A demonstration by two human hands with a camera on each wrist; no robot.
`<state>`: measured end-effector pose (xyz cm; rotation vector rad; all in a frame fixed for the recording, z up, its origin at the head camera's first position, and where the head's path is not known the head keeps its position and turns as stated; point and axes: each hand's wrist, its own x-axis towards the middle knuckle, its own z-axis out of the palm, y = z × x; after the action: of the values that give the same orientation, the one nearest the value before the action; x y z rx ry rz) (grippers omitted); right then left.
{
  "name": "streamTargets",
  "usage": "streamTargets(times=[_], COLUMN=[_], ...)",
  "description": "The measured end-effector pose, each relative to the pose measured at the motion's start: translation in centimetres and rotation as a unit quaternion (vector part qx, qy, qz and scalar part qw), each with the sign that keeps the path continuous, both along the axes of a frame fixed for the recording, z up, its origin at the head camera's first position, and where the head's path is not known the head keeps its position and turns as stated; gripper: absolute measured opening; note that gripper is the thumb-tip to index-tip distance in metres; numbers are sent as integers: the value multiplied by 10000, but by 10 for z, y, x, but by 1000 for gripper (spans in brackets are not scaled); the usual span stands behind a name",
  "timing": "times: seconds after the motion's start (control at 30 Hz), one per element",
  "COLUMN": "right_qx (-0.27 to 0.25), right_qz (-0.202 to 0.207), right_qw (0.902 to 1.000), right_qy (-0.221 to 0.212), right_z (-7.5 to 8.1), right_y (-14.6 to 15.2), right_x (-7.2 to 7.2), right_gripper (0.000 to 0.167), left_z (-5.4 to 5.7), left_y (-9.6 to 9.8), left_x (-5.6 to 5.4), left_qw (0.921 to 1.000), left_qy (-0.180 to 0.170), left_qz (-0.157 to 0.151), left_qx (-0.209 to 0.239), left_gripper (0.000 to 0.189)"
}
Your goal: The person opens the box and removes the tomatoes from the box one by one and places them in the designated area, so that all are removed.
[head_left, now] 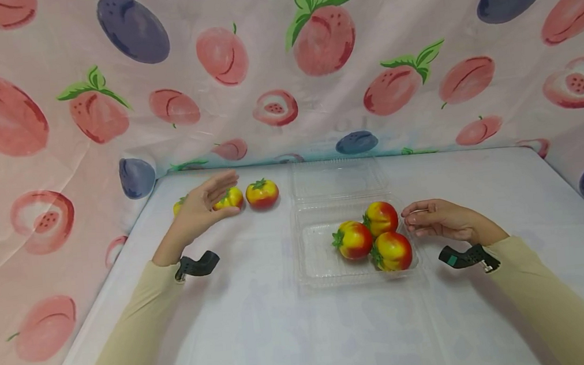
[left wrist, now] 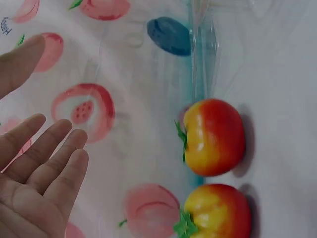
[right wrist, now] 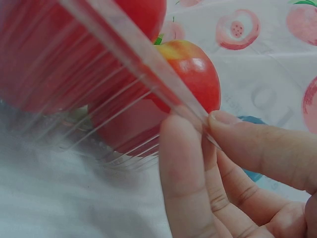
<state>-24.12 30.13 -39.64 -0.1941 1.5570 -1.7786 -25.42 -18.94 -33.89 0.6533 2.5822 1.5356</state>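
Note:
My left hand (head_left: pixel 195 211), fingers extended and thumb apart, hovers near a row of red-and-yellow tomatoes at the back left and holds nothing. One tomato (head_left: pixel 262 195) lies just right of it; another (head_left: pixel 231 200) is partly behind its thumb, and a third (head_left: pixel 178 206) is mostly hidden. The left wrist view shows a tomato (left wrist: pixel 215 137) beside the spread fingers (left wrist: pixel 67 178). With thumb and fingers, my right hand (head_left: pixel 444 221) pinches the right rim of a clear plastic box (head_left: pixel 316 258). Three tomatoes (head_left: pixel 354 240) sit inside, toward its right side.
The box's clear lid (head_left: pixel 338 178) is folded back flat behind it. A white cloth (head_left: pixel 262 324) covers the table. Fruit-patterned curtain (head_left: pixel 270 57) hangs along the back and sides. Black wrist mounts (head_left: pixel 197 265) sit at both sleeve cuffs.

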Motion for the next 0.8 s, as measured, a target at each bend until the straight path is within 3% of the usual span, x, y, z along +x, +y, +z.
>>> streamTargets(times=[0.33, 0.6, 0.8], right_qx=[86, 203, 184], right_qz=[-23, -69, -66], right_qw=[10000, 9998, 9998], right_qy=[39, 41, -13], right_z=[1, 2, 3], right_y=[0, -1, -1], right_x=[1, 1, 1], right_gripper=[18, 15, 15], left_z=[5, 8, 6], left_y=[27, 47, 61], left_x=[-1, -3, -7], left_qw=[9970, 9951, 9871], left_qy=[50, 7, -24], left_qz=[-759, -985, -1601], left_qx=[162, -23, 37], left_gripper=[67, 65, 66])
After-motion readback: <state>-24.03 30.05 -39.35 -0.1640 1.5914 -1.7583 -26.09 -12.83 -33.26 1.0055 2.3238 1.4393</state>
